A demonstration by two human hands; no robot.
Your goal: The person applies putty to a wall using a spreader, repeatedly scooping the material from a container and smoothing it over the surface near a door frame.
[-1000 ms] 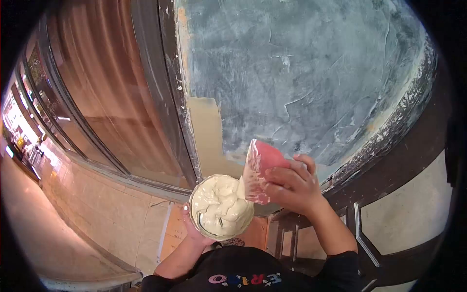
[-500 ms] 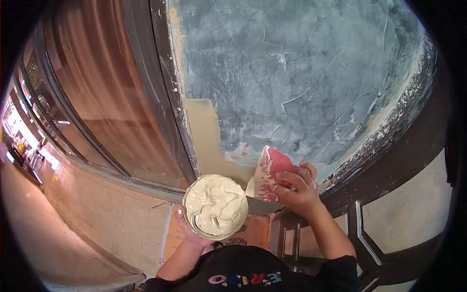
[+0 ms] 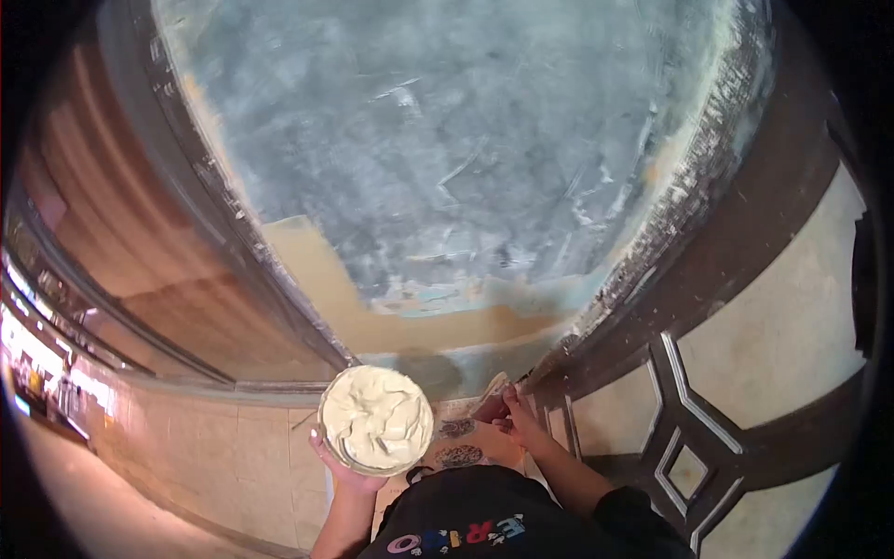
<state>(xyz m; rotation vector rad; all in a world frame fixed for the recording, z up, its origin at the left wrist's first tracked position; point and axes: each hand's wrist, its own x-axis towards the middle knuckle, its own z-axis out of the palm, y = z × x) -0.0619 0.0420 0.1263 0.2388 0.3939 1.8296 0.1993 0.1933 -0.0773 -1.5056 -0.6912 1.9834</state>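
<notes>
A round tub of pale cream paste [image 3: 376, 419] rests in my left hand [image 3: 346, 466], whose fingers curl round its lower left rim. My right hand [image 3: 521, 421] grips a scraper [image 3: 491, 399] with cream paste along its edge, held to the right of the tub and seen at a steep angle. Beyond both hands stands a blue-grey wall panel [image 3: 419, 177]. A beige coat of paste [image 3: 410, 330] runs down its lower left side and along its bottom.
Dark frame strips border the panel, the right one [image 3: 652, 252] flecked with white. Brown curtain-like folds [image 3: 140, 242] show behind glass at left. A dark lattice with pale panels [image 3: 689, 470] is at lower right. Tiled floor [image 3: 214, 447] lies at lower left.
My right hand and the scraper have moved down and away from the panel. The view has shifted right, and the beige strip along the bottom now shows more fully. The tub sits slightly lower and further left.
</notes>
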